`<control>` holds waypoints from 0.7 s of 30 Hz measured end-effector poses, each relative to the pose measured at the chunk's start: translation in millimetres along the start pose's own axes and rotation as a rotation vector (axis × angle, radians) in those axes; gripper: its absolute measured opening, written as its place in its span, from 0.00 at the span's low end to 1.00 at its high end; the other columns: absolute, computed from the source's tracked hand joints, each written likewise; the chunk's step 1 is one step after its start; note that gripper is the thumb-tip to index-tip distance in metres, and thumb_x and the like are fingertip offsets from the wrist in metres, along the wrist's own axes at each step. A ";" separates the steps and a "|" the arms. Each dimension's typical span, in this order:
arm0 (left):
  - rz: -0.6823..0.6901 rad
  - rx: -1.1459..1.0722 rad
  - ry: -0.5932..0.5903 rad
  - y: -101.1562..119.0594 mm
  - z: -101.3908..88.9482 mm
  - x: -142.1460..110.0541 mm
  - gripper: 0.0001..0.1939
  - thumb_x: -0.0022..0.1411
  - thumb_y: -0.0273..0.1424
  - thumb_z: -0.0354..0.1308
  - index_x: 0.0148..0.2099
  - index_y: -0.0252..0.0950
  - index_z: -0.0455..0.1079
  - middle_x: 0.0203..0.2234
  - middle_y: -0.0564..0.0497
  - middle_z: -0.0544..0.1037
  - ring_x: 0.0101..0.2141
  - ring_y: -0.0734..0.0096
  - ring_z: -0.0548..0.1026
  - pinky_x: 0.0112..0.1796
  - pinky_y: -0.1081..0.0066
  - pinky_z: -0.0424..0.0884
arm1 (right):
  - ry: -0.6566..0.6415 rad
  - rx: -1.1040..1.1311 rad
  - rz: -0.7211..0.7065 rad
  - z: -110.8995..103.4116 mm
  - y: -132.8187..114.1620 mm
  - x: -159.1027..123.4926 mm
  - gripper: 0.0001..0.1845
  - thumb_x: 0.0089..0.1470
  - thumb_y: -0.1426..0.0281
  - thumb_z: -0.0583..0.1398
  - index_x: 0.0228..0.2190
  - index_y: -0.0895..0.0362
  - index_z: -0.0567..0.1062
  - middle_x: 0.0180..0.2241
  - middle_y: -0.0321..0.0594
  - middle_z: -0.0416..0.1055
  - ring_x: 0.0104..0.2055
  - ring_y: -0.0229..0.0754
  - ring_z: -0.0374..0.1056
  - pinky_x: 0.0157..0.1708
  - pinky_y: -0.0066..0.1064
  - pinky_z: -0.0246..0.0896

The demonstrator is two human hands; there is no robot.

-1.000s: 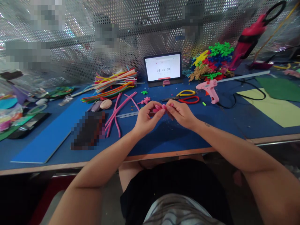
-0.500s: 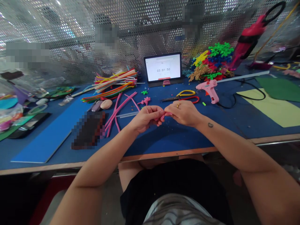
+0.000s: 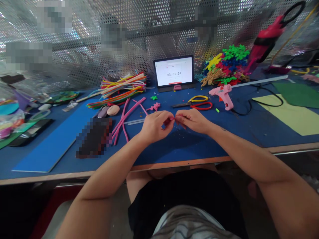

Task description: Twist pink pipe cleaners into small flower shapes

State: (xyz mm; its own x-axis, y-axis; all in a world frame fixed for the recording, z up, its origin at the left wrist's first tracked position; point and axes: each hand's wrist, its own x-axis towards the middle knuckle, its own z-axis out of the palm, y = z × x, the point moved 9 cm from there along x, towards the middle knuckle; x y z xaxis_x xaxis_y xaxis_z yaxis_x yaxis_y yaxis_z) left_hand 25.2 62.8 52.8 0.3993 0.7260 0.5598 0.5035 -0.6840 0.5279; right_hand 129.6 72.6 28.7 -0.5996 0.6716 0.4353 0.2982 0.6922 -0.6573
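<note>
My left hand and my right hand meet fingertip to fingertip above the front of the table. Both are closed in a pinch on a small pink pipe cleaner piece, mostly hidden by my fingers. Left of my hands lie several long pink pipe cleaners, crossing one another. Just beyond my left hand are a finished-looking pink pipe cleaner shape and a small green one. Scissors with one yellow and one red handle rest behind my right hand.
A pink glue gun lies on the right, near a pile of coloured pipe cleaner shapes. A tablet showing a timer stands at the back. Pipe cleaner bundles, a phone-like dark slab and a blue board are leftward.
Both wrists have turned, and my left hand has rolled so its back shows more. The pink piece is now more hidden between my fingertips. The table's things stay put.
</note>
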 end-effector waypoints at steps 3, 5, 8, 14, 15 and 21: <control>-0.240 -0.376 -0.111 -21.0 15.3 -1.2 0.12 0.56 0.40 0.57 0.32 0.36 0.71 0.23 0.51 0.75 0.24 0.74 0.72 0.27 0.74 0.68 | 0.038 -0.272 -0.139 -3.6 -7.5 -1.6 0.19 0.64 0.61 0.48 0.28 0.58 0.71 0.20 0.33 0.66 0.23 0.33 0.61 0.26 0.24 0.50; -0.458 -0.660 -0.237 -33.8 34.2 -6.6 0.18 0.57 0.45 0.54 0.30 0.34 0.71 0.22 0.48 0.76 0.22 0.72 0.74 0.25 0.73 0.69 | 0.045 -0.440 -0.221 -2.6 -12.4 -3.8 0.19 0.64 0.63 0.48 0.30 0.58 0.72 0.23 0.36 0.70 0.26 0.35 0.63 0.27 0.26 0.50; -0.662 -0.891 -0.397 -40.0 53.9 -15.0 0.19 0.52 0.46 0.60 0.28 0.32 0.72 0.19 0.47 0.75 0.19 0.73 0.72 0.21 0.74 0.68 | 0.063 -0.625 -0.308 -2.3 -19.1 -6.6 0.19 0.65 0.65 0.47 0.33 0.57 0.75 0.26 0.39 0.73 0.28 0.38 0.64 0.28 0.28 0.50; -0.667 -0.999 -0.369 -41.3 52.0 -13.7 0.09 0.45 0.31 0.66 0.29 0.35 0.70 0.20 0.54 0.72 0.20 0.79 0.70 0.22 0.78 0.68 | 0.089 -0.675 -0.349 -6.5 -25.3 -7.6 0.20 0.65 0.63 0.48 0.33 0.57 0.76 0.25 0.39 0.73 0.27 0.37 0.64 0.29 0.29 0.52; -0.652 -0.983 -0.350 -42.0 50.5 -13.0 0.08 0.44 0.30 0.65 0.29 0.36 0.70 0.20 0.55 0.72 0.20 0.80 0.69 0.22 0.78 0.68 | 0.085 -0.644 -0.347 -6.4 -25.0 -7.4 0.20 0.65 0.63 0.48 0.32 0.57 0.75 0.25 0.39 0.73 0.27 0.37 0.64 0.29 0.29 0.52; -0.381 -0.691 -0.206 -32.7 31.1 -1.7 0.06 0.49 0.30 0.63 0.30 0.34 0.70 0.22 0.55 0.71 0.23 0.80 0.68 0.27 0.78 0.67 | 0.039 -0.245 -0.173 -3.6 -12.8 -1.6 0.20 0.64 0.64 0.50 0.24 0.59 0.70 0.20 0.34 0.66 0.24 0.33 0.62 0.27 0.26 0.52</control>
State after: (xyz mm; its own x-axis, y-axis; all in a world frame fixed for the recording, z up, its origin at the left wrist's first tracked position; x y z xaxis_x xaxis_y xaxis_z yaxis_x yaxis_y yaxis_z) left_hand 31.9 86.2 14.7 0.4627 0.8701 0.1696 0.0732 -0.2282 0.9709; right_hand 129.4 63.6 38.7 -0.6299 0.5441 0.5542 0.3670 0.8374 -0.4050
